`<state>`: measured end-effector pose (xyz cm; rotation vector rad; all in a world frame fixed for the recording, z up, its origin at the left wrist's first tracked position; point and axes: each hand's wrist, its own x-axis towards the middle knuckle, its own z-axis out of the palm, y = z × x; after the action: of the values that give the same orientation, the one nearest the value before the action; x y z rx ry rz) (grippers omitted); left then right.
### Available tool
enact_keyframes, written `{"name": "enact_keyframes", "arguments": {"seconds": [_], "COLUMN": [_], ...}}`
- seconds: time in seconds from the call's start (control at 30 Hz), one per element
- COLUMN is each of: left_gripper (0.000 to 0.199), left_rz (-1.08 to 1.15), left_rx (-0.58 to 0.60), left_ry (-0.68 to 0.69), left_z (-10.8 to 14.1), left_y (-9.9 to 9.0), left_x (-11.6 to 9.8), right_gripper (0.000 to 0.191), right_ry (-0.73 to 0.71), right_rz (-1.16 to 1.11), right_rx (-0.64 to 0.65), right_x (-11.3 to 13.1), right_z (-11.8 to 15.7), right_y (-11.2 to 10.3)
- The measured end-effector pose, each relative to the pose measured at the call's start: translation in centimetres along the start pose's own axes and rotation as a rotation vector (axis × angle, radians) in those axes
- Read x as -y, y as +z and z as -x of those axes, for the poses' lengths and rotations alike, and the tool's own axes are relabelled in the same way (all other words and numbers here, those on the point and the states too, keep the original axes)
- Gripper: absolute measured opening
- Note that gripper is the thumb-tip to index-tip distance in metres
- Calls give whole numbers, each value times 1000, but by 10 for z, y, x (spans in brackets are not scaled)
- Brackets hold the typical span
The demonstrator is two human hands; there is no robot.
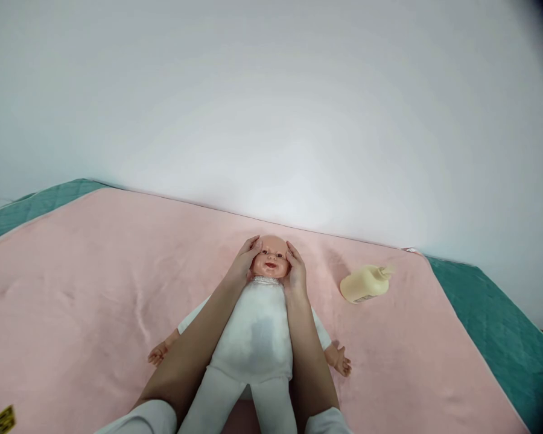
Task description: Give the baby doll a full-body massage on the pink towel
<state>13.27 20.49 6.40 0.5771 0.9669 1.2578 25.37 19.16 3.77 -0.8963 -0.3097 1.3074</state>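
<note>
White-clothed doll [253, 328] lies face-up, head [273, 245] far; I cup it between left hand [244, 260] and right hand [297, 269] (fingers [292, 254] unclenched, loosely curved).

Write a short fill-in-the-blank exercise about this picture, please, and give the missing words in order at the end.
1. The doll lies face up, on its ____.
2. The left hand and the right hand touch opposite ____ of the doll's head.
3. The pale yellow bottle is nearer to the person's ____ hand.
4. The colour of the sheet under the doll is ____.

Missing words: back; sides; right; pink.
</note>
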Motion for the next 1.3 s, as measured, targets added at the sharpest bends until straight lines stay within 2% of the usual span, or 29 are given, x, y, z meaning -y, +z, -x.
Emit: {"name": "enact_keyframes", "arguments": {"seconds": [0.2,0.37,0.5,0.7,0.97,1.3], "left_gripper": [43,43,44,51,57,51], "left_rz": [-10,-1,-24,-92,-207,-107], "left_rx": [12,36,43,49,22,41], "left_ry": [0,19,35,91,98,53], "left_z": [-4,-3,2,2,-8,-1], "left_y": [-4,-4,0,-2,-9,-4], "left_x": [3,3,1,4,11,6], "right_gripper": [47,47,49,57,58,54], "right_ry": [19,11,-50,-118,-103,-51], "right_rz": [-21,-14,76,202,210,136], "right_rx": [14,-2,6,38,13,-9], "right_x": [-3,0,0,-6,-7,-2], "right_z": [-5,1,8,7,6,7], "right_y": [-5,2,6,2,2,7]}}
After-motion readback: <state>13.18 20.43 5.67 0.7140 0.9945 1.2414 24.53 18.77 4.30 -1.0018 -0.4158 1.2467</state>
